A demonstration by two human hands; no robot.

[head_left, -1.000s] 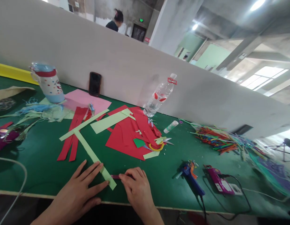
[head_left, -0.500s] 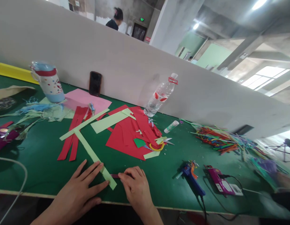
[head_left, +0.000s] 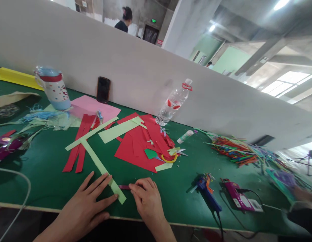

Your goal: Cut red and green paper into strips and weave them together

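My left hand (head_left: 89,200) lies with fingers spread, its fingertips pressing on a pale green paper strip (head_left: 95,159) that runs slantwise over the green table. Between thumb and fingers my right hand (head_left: 147,198) pinches a thin purple strip (head_left: 124,187), whose left end reaches the green strip's edge. Another pale green strip (head_left: 91,133) crosses the far end of the first one, over two red strips (head_left: 80,158). Beyond my hands lie red paper pieces (head_left: 129,153), a broad pale green piece (head_left: 119,131) and scissors with yellow handles (head_left: 168,159), partly covered by scraps.
A glue stick (head_left: 185,136) and a clear bottle (head_left: 173,102) are behind the scraps. Right of my hands lie a blue glue gun (head_left: 208,193), a purple power box (head_left: 236,195) with cables and bundled coloured pipe cleaners (head_left: 234,151). A cup (head_left: 55,89) and a phone (head_left: 103,89) stand back left.
The purple strip and my right hand have hardly moved; the whole view shifts slightly. My left hand keeps its place on the green strip.
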